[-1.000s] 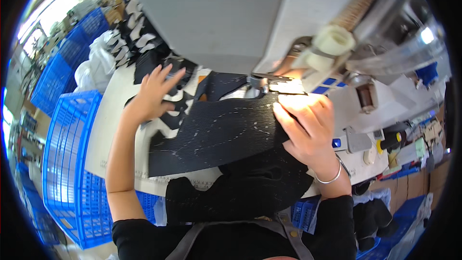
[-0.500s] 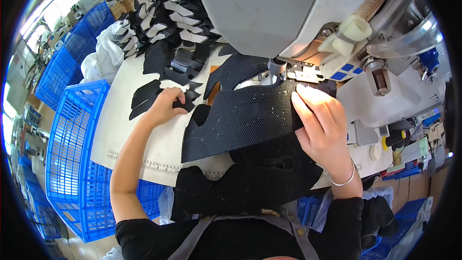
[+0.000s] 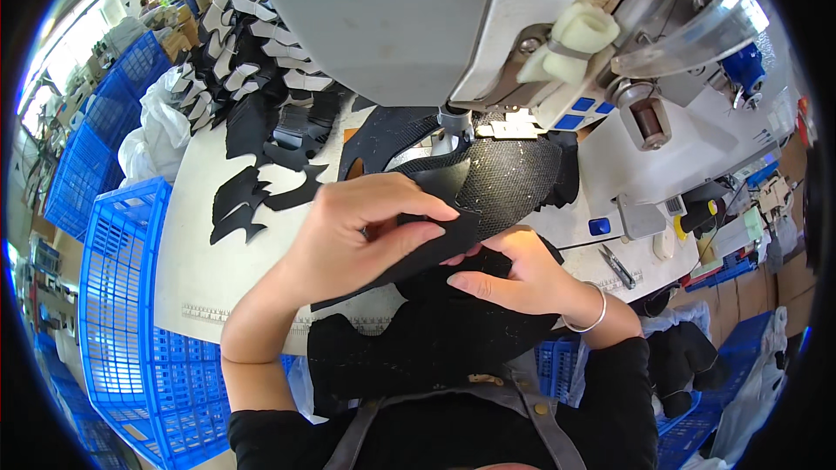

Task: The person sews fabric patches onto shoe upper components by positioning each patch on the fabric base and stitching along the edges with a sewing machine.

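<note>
Black mesh fabric [image 3: 514, 176], a cut panel, lies under the needle area of a grey sewing machine [image 3: 392, 17] and folds toward me. My left hand [image 3: 361, 231] pinches a small black cut piece [image 3: 442, 181], whose pointed tip stands up over the mesh. Close beside it, my right hand [image 3: 522, 274] grips the near edge of the mesh fabric, its fingers partly hidden under the cloth. A larger black panel [image 3: 418, 339] hangs over the table's front edge toward my lap. Loose black cut pieces [image 3: 237, 200] lie left of my hands.
Stacked black and white cut pieces [image 3: 248, 43] fill the table's back left. A blue crate [image 3: 122, 313] stands at the left edge. Thread snips [image 3: 618, 266] lie right of my right hand. A white plastic bag [image 3: 161, 130] sits behind the crate.
My left hand has lifted a small black piece off the table and brought it right to the mesh. My right hand has moved down and left along the fabric, which now folds up.
</note>
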{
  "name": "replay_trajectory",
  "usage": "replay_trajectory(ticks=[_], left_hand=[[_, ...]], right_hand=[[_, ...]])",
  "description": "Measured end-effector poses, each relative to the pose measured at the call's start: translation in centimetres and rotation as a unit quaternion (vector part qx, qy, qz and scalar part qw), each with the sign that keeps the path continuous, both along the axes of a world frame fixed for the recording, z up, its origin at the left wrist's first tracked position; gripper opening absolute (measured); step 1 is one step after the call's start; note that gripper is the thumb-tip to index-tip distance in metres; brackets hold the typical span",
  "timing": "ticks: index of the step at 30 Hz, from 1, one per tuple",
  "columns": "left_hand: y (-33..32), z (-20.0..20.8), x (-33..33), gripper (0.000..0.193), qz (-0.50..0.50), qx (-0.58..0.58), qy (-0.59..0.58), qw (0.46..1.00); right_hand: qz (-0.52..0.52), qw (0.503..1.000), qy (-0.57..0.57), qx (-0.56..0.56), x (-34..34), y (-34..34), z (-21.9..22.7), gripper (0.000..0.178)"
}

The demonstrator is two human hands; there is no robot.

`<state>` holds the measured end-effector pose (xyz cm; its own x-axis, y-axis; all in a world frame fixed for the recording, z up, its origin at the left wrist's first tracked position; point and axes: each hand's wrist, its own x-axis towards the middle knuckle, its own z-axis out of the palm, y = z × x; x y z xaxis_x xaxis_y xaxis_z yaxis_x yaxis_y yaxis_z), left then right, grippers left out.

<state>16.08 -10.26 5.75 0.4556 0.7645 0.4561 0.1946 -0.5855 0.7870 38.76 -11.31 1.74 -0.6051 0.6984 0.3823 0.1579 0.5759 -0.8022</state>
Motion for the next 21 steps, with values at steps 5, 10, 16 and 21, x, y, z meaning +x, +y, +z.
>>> replay_trajectory(ticks=[5,10,16,21], left_hand=[[0.8,-1.9,0.7,0.024,0.003,0.128,0.024,0.991],[1.2,-2.2,0.9,0.028,0.011,0.131,0.014,0.991],[1.5,-2.4,0.9,0.027,0.013,0.134,0.019,0.991],[1.0,-2.3,0.9,0.030,0.036,0.147,0.059,0.987]], right_hand=[[-0.015,0.996,0.038,-0.080,-0.3,-0.1,-0.6,0.021],[-0.037,0.991,0.040,-0.119,-0.4,-0.2,-1.5,0.021],[-0.042,0.988,0.069,-0.132,-0.9,-0.2,-1.1,0.024],[-0.080,0.967,0.143,-0.196,-1.3,-0.8,-1.2,0.037]])
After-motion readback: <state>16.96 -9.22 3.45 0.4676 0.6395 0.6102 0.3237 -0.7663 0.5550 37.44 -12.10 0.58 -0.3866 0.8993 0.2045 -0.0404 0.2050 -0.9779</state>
